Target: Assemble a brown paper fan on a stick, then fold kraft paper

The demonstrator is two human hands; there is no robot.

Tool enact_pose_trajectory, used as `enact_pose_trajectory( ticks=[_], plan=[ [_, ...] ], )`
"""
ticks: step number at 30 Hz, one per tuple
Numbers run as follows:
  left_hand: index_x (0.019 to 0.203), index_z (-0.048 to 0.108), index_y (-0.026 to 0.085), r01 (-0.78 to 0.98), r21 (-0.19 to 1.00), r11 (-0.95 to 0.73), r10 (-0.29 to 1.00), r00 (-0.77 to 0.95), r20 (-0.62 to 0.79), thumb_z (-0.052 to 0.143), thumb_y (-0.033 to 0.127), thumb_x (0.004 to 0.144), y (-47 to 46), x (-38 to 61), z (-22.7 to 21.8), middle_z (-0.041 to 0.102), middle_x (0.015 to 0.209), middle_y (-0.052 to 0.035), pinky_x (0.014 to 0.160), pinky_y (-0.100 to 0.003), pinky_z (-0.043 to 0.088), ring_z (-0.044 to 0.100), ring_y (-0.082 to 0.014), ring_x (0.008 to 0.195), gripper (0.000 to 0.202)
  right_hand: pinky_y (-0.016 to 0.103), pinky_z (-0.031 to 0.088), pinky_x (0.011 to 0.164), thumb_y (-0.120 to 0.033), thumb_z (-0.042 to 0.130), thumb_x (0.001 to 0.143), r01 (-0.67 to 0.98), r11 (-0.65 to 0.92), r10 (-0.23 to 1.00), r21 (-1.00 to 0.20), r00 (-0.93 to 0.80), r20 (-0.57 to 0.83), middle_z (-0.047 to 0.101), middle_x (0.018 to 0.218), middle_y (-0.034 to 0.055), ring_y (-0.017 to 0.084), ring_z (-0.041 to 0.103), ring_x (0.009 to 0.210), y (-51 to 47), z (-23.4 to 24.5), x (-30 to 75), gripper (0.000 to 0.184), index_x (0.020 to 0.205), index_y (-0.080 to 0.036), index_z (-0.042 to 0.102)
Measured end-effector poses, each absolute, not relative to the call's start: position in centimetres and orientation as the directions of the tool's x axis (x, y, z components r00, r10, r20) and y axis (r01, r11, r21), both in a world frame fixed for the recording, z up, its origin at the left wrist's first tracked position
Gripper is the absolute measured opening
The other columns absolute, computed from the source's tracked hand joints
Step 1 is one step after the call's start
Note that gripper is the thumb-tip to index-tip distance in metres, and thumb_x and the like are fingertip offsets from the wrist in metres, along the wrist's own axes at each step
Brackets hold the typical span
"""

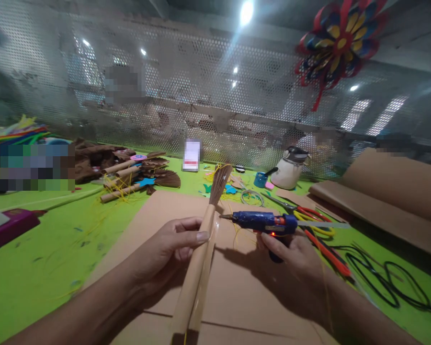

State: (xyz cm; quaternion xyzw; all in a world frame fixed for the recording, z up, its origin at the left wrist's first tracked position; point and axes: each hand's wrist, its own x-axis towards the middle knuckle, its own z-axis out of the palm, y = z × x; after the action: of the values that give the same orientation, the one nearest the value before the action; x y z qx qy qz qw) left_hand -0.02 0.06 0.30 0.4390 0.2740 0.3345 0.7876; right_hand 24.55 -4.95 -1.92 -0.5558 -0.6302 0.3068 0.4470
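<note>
Head view. The left hand (168,251) pinches a paper stick (196,278) between the thumb on top and the fingers beneath, at the upper part of its length. The stick is tilted, running from the bottom edge of the picture up and to the right. At its upper end sits a pleated brown fan (221,182), narrow and half folded. Stick and fan are held above a cardboard sheet (158,211) that lies on the green table (39,263).

The right hand (292,254) is closed around the grip of a blue glue gun (266,223). The gun is level, with its nozzle pointing left toward the stick just below the fan. The nozzle is near the stick but apart from it. A red light shows on the underside of the gun body.

Just right of the gun lie scissors (318,225) with red and yellow handles. A black cord (375,275) is coiled on the table further right. A white jug (290,167) and a small blue cup (260,179) stand near the perforated screen (201,96) at the back. More brown fans (143,177) lie at the left rear. A coloured paper flower (339,40) hangs at the upper right.
</note>
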Motion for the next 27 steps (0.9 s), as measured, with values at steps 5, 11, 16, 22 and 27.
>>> enact_pose_trajectory(
  ticks=[5, 11, 16, 22, 27],
  plan=[
    [0.102, 0.069, 0.011, -0.276, 0.880, 0.387, 0.776, 0.613, -0.149, 0.071, 0.017, 0.070, 0.2, -0.1, 0.2, 0.071, 0.093, -0.0131, 0.075, -0.026, 0.052, 0.067, -0.0214, 0.083, 0.032, 0.034, 0.046, 0.059, -0.046, 0.066, 0.075, 0.363, 0.177, 0.978, -0.915, 0.041, 0.205, 0.055, 0.057, 0.0036, 0.019, 0.053, 0.058, -5.4, -1.3, 24.0, 0.030, 0.066, -0.018, 0.067],
    [0.103, 0.069, 0.012, -0.282, 0.876, 0.392, 0.769, 0.623, -0.144, 0.072, 0.017, 0.070, 0.3, -0.1, 0.2, 0.071, 0.093, -0.0128, 0.080, -0.030, 0.052, 0.067, -0.0235, 0.087, 0.034, 0.031, 0.044, 0.057, -0.049, 0.064, 0.076, 0.335, 0.172, 0.970, -0.926, 0.108, 0.219, 0.060, 0.065, 0.0052, 0.018, 0.051, 0.060, -5.7, -1.3, 23.5, 0.032, 0.073, -0.017, 0.068],
    [0.108, 0.067, 0.014, -0.299, 0.846, 0.442, 0.734, 0.663, -0.149, 0.069, 0.014, 0.072, 0.2, 0.0, 0.2, 0.071, 0.088, -0.0114, 0.080, -0.035, 0.052, 0.068, -0.0238, 0.083, 0.035, 0.028, 0.038, 0.054, -0.051, 0.058, 0.081, 0.354, 0.166, 0.980, -0.920, 0.042, 0.193, 0.054, 0.064, 0.0032, 0.015, 0.047, 0.060, -5.1, -2.2, 24.1, 0.038, 0.068, -0.016, 0.061],
    [0.111, 0.066, 0.013, -0.304, 0.858, 0.414, 0.729, 0.675, -0.113, 0.065, 0.012, 0.075, 0.1, 0.1, 0.3, 0.070, 0.093, -0.0124, 0.083, -0.036, 0.051, 0.067, -0.0236, 0.085, 0.036, 0.027, 0.037, 0.056, -0.049, 0.058, 0.083, 0.254, 0.127, 0.990, -0.959, 0.025, 0.137, 0.055, 0.068, 0.0036, 0.014, 0.048, 0.063, -4.9, -2.6, 23.9, 0.036, 0.074, -0.014, 0.061],
    [0.111, 0.066, 0.012, -0.322, 0.857, 0.402, 0.755, 0.646, -0.112, 0.065, 0.012, 0.075, 0.1, -0.1, 0.2, 0.071, 0.084, -0.0111, 0.072, -0.027, 0.053, 0.067, -0.0183, 0.073, 0.035, 0.027, 0.036, 0.056, -0.050, 0.058, 0.082, 0.186, 0.123, 0.992, -0.975, -0.011, 0.124, 0.054, 0.067, 0.0027, 0.013, 0.046, 0.062, -5.3, -2.6, 23.4, 0.037, 0.076, -0.014, 0.060]
  ],
)
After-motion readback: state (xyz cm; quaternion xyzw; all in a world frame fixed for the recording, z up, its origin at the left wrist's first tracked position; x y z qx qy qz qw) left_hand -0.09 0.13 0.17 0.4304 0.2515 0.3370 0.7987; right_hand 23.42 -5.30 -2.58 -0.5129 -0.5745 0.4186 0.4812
